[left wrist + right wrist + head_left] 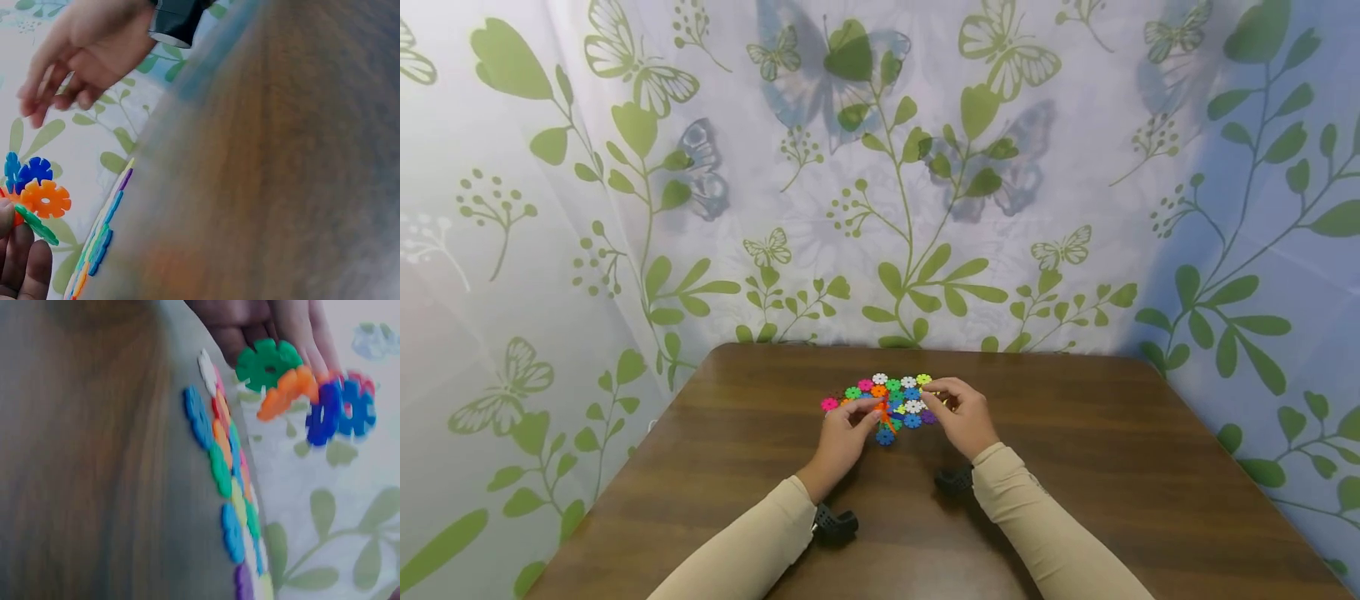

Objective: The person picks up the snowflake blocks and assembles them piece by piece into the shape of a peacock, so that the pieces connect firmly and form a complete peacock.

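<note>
My left hand (842,437) pinches a small cluster of notched plastic snowflake discs (47,199), raised above the table. Green, orange, dark blue, lighter blue and red discs are slotted together at angles in it. The green disc (269,365) sits closest to the fingers in the right wrist view. My right hand (958,417) hovers to the right of the cluster, fingers loosely bent. Nothing shows between those fingers in the left wrist view. Beneath both hands, many loose snowflake discs (912,422) of mixed colours lie flat on the table, partly hidden by the hands.
The brown wooden table (737,467) ends at a back edge by a hanging cloth (865,292) printed with leaves and butterflies. Black wrist devices (837,527) sit under both forearms. The loose discs spread mostly behind the hands.
</note>
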A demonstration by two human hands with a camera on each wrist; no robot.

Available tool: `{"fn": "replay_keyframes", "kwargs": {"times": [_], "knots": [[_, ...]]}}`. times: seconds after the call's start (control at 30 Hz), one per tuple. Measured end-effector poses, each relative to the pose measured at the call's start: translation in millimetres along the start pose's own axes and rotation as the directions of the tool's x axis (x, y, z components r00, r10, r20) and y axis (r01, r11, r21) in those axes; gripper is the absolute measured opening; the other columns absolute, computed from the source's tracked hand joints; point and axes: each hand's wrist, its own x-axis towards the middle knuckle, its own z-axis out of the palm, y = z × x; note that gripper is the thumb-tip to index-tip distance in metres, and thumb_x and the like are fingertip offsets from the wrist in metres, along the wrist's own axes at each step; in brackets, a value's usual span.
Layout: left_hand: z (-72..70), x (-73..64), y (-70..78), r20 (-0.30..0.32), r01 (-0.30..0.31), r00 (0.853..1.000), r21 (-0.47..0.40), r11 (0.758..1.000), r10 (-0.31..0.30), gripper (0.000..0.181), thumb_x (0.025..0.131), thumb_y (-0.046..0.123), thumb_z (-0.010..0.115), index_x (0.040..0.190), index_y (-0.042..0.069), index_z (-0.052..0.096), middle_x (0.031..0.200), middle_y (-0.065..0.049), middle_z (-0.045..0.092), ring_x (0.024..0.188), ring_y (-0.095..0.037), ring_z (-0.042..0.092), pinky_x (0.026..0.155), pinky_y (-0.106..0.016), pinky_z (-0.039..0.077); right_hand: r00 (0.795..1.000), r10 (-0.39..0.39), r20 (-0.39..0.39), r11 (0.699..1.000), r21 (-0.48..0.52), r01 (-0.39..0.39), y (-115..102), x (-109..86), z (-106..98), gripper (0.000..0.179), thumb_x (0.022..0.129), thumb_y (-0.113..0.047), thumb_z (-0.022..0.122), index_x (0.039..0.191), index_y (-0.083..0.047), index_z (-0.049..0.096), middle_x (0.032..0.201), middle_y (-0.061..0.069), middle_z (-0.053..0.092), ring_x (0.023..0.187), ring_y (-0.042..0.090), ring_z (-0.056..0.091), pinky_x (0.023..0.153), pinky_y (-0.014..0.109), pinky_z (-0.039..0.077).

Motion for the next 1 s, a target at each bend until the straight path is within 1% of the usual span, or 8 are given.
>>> {"fn": "replay_keyframes", "kwargs": {"times": [0.13,0.27,0.33,0.43,0.53,0.7,0.87,1.0], "knots": [[-0.8,-0.6,-5.1,-0.028,0.063,0.997,-0.125,0.99,-0.067,0.019,0.099,0.004,0.074,0.116,-0.005,0.075,0.104,-0.017,0.074,0.089,-0.033,0.071,0.08,-0.039,0.062,0.991,0.119,-0.057,0.993,-0.018,-0.12,6.6,-2.8,-9.3,0.009,0.099,-0.01,0.076,0.106,-0.005,0.08,0.097,0.006,0.074,0.077,0.024,0.065,0.065,0.03,0.054],[-1.0,-1.0,-6.7,-0.032,0.116,0.991,-0.259,0.959,-0.129,0.017,0.099,0.001,0.074,0.112,-0.01,0.07,0.101,-0.02,0.072,0.088,-0.04,0.072,0.083,-0.045,0.061,0.972,0.213,-0.098,0.976,-0.018,-0.216,15.4,-3.9,-17.5,0.013,0.101,-0.012,0.075,0.107,-0.002,0.08,0.093,0.007,0.075,0.078,0.023,0.065,0.066,0.028,0.053],[-1.4,0.0,-6.5,-0.032,0.132,0.988,-0.307,0.942,-0.149,0.017,0.099,0.001,0.073,0.111,-0.012,0.069,0.099,-0.02,0.072,0.086,-0.039,0.073,0.083,-0.044,0.061,0.964,0.247,-0.1,0.967,-0.034,-0.251,19.1,-3.6,-20.1,0.015,0.102,-0.013,0.074,0.108,-0.002,0.079,0.094,0.008,0.075,0.079,0.022,0.065,0.068,0.029,0.053],[-2.4,2.0,-5.0,-0.031,0.133,0.987,-0.361,0.923,-0.155,0.019,0.1,0.002,0.073,0.11,-0.013,0.067,0.098,-0.023,0.071,0.083,-0.033,0.074,0.084,-0.045,0.061,0.957,0.283,-0.07,0.955,-0.068,-0.288,23.0,-1.7,-22.4,0.019,0.102,-0.016,0.074,0.113,0.0,0.078,0.097,0.007,0.075,0.084,0.022,0.066,0.073,0.032,0.055],[-3.3,4.7,-4.1,-0.03,0.141,0.985,-0.418,0.897,-0.169,0.021,0.1,0.003,0.074,0.111,-0.013,0.066,0.097,-0.025,0.071,0.083,-0.028,0.075,0.085,-0.048,0.061,0.956,0.292,-0.01,0.951,-0.102,-0.291,26.3,1.6,-23.4,0.023,0.102,-0.017,0.074,0.119,-0.001,0.076,0.104,0.009,0.074,0.09,0.025,0.066,0.08,0.039,0.056],[-3.4,6.6,-5.3,-0.016,0.16,0.981,-0.501,0.85,-0.194,0.02,0.099,0.002,0.074,0.112,-0.012,0.066,0.097,-0.021,0.072,0.085,-0.026,0.074,0.087,-0.05,0.06,0.951,0.299,0.083,0.948,-0.139,-0.286,37.7,7.2,-26.0,0.028,0.102,-0.011,0.073,0.126,0.002,0.072,0.121,0.02,0.069,0.107,0.036,0.064,0.093,0.053,0.053],[-2.6,6.6,-5.7,-0.001,0.172,0.979,-0.551,0.817,-0.206,0.017,0.099,-0.001,0.072,0.11,-0.011,0.064,0.098,-0.021,0.072,0.085,-0.025,0.074,0.087,-0.047,0.061,0.94,0.297,0.168,0.946,-0.185,-0.266,56.0,13.4,-29.0,0.028,0.107,0.001,0.057,0.133,0.007,0.066,0.139,0.026,0.061,0.127,0.044,0.057,0.106,0.06,0.045],[-0.7,6.0,-3.9,0.01,0.203,0.971,-0.564,0.8,-0.239,0.018,0.099,-0.002,0.072,0.11,-0.012,0.062,0.097,-0.019,0.072,0.083,-0.024,0.074,0.087,-0.046,0.06,0.925,0.286,0.249,0.941,-0.255,-0.222,74.8,17.0,-30.5,0.032,0.109,0.006,0.047,0.135,0.008,0.065,0.147,0.027,0.055,0.133,0.045,0.054,0.108,0.059,0.044]]}}
